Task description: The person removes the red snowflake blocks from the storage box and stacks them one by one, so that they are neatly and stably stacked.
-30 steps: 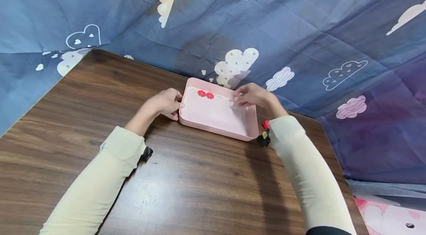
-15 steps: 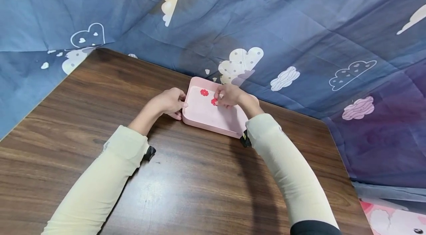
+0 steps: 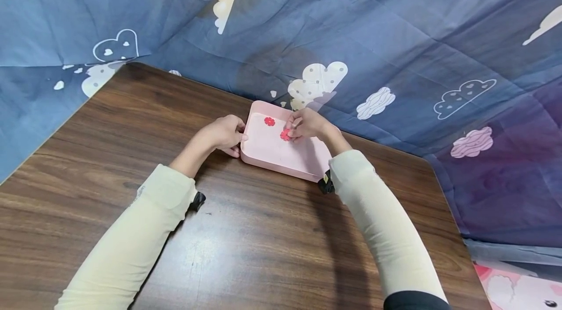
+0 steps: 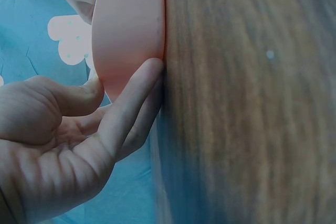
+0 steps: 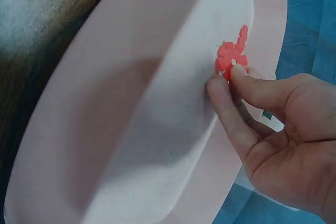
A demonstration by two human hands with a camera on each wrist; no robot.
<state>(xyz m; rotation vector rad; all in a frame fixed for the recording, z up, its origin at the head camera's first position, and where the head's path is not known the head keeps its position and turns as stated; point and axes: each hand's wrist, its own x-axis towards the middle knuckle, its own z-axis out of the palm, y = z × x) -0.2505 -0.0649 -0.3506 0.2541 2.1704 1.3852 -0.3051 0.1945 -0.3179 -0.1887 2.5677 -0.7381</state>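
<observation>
A shallow pink tray (image 3: 268,166) sits on the wooden table near the curtain. At its left end my left hand (image 3: 223,135) holds the wall, thumb at the rim and fingers against the outside. In the left wrist view the thumb and the fingertips (image 4: 153,65) touch the tray's wall (image 4: 128,22). My right hand (image 3: 307,125) reaches over the tray and pinches a red flower-shaped disc (image 3: 285,135), which has notched edges and a centre hole in the right wrist view. A second red disc (image 3: 270,122) lies near the tray's back left corner.
A blue cloud-patterned curtain (image 3: 263,32) hangs right behind the tray and table (image 3: 246,242). Black wrist-camera mounts (image 3: 326,184) sit under both cuffs. A pink printed object (image 3: 518,288) stands at the lower right.
My right hand has moved left from the tray's right end and taken one of two neighbouring red discs, shifting it slightly right and nearer. My left hand stays at the tray's left end.
</observation>
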